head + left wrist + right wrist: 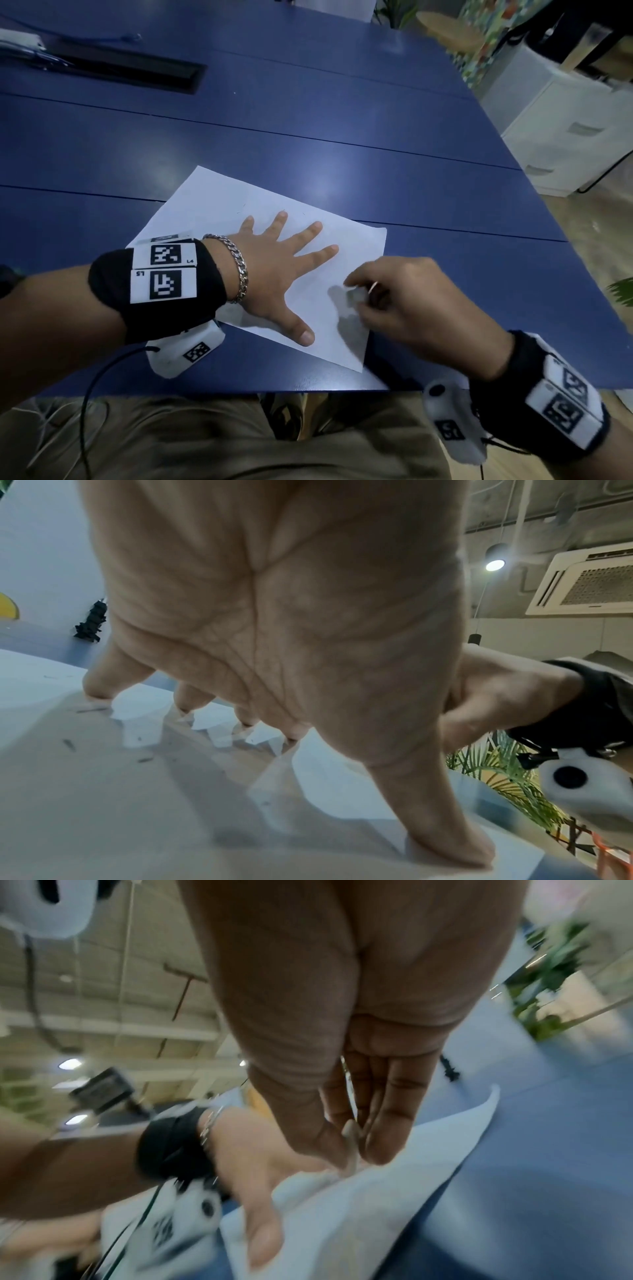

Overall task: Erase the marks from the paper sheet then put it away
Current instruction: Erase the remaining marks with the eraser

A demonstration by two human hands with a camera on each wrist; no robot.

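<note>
A white paper sheet [219,205] lies angled on the blue table [342,113] near its front edge. My left hand [277,260] lies flat on the sheet with fingers spread, pressing it down; the left wrist view shows the fingertips [97,693] touching the paper [103,791]. My right hand [394,301] hovers over the sheet's right part and pinches a small pale eraser [354,295] between thumb and fingers. In the blurred right wrist view the eraser [351,1139] tip meets the paper [377,1204]. Small dark eraser crumbs [70,744] lie on the sheet.
A black recessed cable slot [137,70] and a white power strip [20,41] sit at the table's far left. A white drawer unit [575,133] stands on the floor to the right. My lap is just below the table's front edge [308,390].
</note>
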